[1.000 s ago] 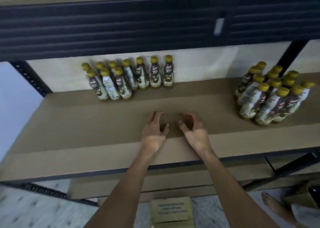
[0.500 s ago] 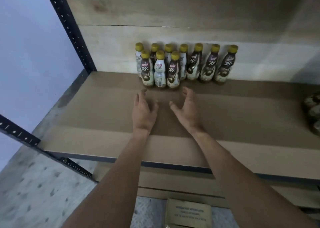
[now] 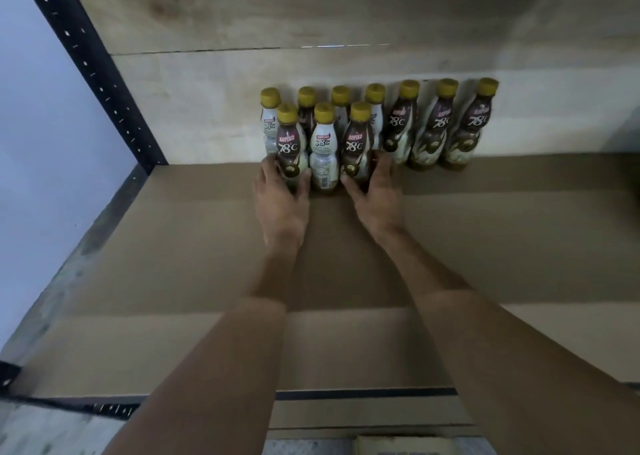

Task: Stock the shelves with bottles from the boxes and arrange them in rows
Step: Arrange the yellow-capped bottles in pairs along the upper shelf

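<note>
Several yellow-capped coffee bottles stand at the back of the brown shelf (image 3: pixel 180 246), against the pale wall. Three of them form a front row. My left hand (image 3: pixel 282 195) grips the base of the front left bottle (image 3: pixel 290 146), thumb on one side and fingers on the other. My right hand (image 3: pixel 375 191) grips the base of the front right bottle (image 3: pixel 356 143) the same way. The white-labelled front middle bottle (image 3: pixel 323 149) stands between them, untouched. A back row of bottles (image 3: pixel 440 125) runs on to the right.
A black perforated upright (image 3: pixel 93 70) of the rack stands at the left back corner. The shelf's dark front rail (image 3: pixel 363 393) crosses under my forearms. Below it a lower shelf and the top of a cardboard box (image 3: pixel 398 446) show.
Both hands have reached forward from the open shelf to the front row and closed round its two outer bottles. The view has moved closer to the bottles.
</note>
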